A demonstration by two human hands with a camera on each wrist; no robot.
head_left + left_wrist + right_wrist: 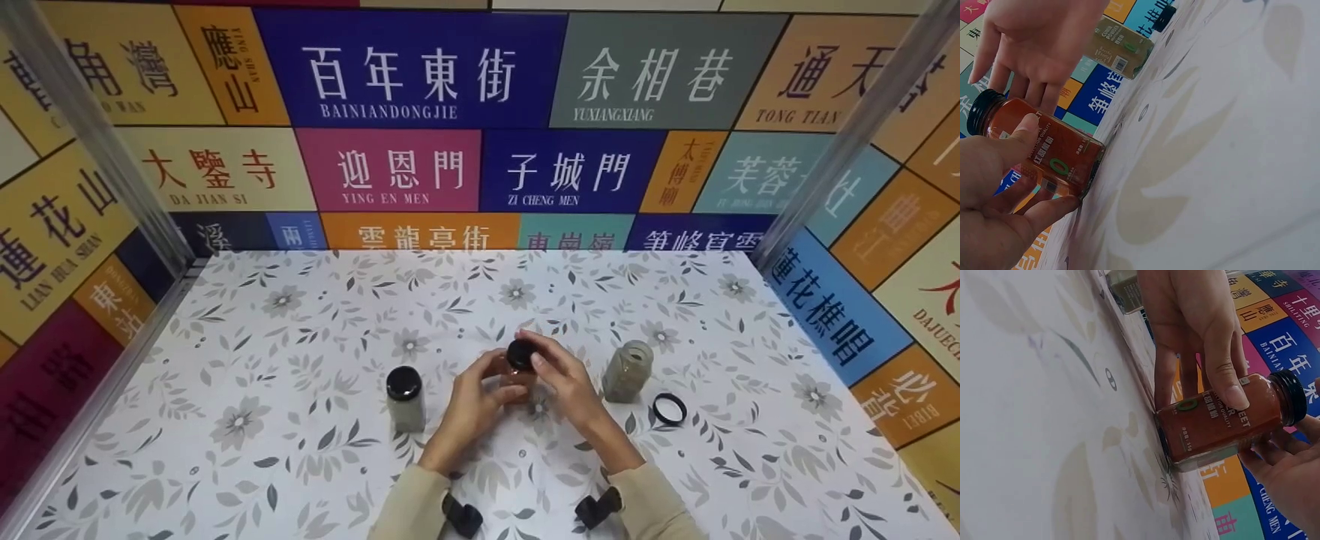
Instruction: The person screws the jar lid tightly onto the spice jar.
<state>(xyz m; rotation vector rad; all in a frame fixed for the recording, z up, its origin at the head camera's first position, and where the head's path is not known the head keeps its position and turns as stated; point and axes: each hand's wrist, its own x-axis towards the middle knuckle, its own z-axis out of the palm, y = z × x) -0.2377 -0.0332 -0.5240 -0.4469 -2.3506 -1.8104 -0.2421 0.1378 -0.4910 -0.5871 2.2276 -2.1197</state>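
My left hand (480, 390) grips a spice jar (1044, 146) of orange-red powder, its thumb lying across the printed label. The jar has a black screw lid (520, 353), and its base is close to the tabletop. On the jar's other side, my right hand (564, 376) has its thumb and fingers spread around the lid, close to it. In the left wrist view, the right palm is turned toward the jar and its fingers pass partly hidden behind it. The right wrist view shows right-hand fingertips (1258, 464) by the jar's side and lid.
On the left stands a jar (407, 412) of greenish powder with a black lid. A lidless jar (627, 379) labelled cumin powder is at the right. Beside it lies a black ring-shaped lid (670, 409). The flower-patterned tabletop (315, 322) meets a wall of coloured signs.
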